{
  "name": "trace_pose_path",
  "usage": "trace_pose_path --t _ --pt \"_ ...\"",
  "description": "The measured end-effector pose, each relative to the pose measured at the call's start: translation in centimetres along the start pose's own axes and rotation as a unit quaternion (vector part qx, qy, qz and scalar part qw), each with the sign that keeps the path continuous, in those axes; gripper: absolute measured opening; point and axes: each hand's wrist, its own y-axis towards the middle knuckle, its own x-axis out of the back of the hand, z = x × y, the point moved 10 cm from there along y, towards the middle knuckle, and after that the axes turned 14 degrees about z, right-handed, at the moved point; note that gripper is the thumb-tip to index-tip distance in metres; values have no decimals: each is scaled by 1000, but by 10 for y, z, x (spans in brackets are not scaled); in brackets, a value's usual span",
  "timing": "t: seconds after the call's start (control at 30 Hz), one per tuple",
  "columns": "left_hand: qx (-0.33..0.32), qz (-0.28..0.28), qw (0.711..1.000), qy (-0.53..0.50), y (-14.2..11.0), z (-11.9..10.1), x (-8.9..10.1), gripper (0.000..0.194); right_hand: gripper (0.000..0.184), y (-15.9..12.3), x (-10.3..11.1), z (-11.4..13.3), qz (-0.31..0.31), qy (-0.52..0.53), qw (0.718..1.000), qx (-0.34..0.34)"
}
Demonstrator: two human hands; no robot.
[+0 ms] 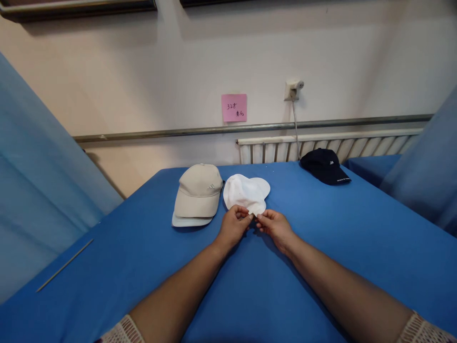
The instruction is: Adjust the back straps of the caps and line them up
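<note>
A white cap [243,193] lies on the blue-covered table [250,295], its brim pointing away to the right. Both of my hands pinch its near edge, close together. My left hand [233,226] is closed, thumb against fingers, at what looks like the cap's back strap. My right hand [276,228] grips the same edge just to the right. The small piece between the fingertips is dark and too small to make out. Left of the white cap sits a beige cap [200,183] with a striped logo, stacked on another light-coloured cap [191,222] whose brim shows beneath.
A black cap [324,164] rests at the table's far right. On the left lies a thin stick [64,265]. Behind are a radiator [321,143], a metal rail [178,131], a pink note [234,107] and a plugged socket [293,90]. Blue curtains [35,190] hang at both sides.
</note>
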Motion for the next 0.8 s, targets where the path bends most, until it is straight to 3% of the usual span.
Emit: trace_pose_path --t 0.3,0.8 --pt "-12 8 1000 5 1 -3 -1 25 36 -1 2 8 -18 -61 998 8" --pt "-8 24 999 19 1 -9 0 21 28 5 -1 7 7 -81 996 26"
